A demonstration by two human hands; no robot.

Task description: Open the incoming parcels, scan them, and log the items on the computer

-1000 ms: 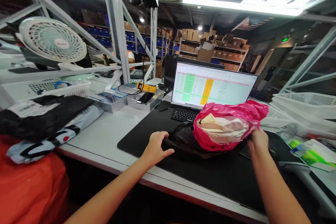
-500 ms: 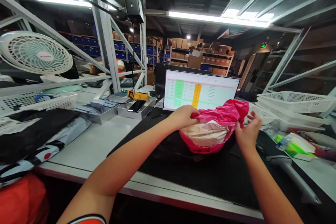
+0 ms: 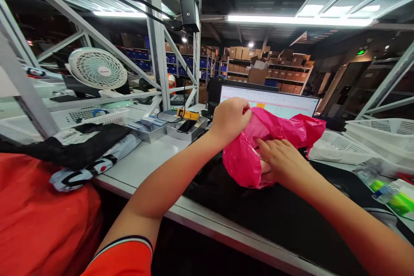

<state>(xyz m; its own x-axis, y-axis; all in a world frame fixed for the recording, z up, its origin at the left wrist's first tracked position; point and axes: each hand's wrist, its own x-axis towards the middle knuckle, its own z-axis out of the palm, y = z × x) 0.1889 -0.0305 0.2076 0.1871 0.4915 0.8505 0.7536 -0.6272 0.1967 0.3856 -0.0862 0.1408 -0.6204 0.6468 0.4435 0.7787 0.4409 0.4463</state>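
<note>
A pink plastic bag (image 3: 246, 155) with something pale inside stands on the black desk mat (image 3: 291, 215) in front of an open laptop (image 3: 284, 101). My left hand (image 3: 230, 120) is closed on the bag's upper edge and lifts it. My right hand (image 3: 280, 161) lies against the bag's front with the fingers stretched toward the left, pressing on the plastic. A dark garment or bag (image 3: 213, 172) lies on the mat under the pink bag.
Black and grey mailer bags (image 3: 87, 146) are piled at the left above an orange sack (image 3: 42, 220). A white fan (image 3: 98, 69) stands behind them. Metal trays (image 3: 181, 127) with a phone sit mid-table. White baskets (image 3: 378, 136) and a green packet (image 3: 393, 194) lie at the right.
My left hand went from the dark item to the top of the pink bag and pulled it up. My right hand came across to the bag's front. The view shifted left.
</note>
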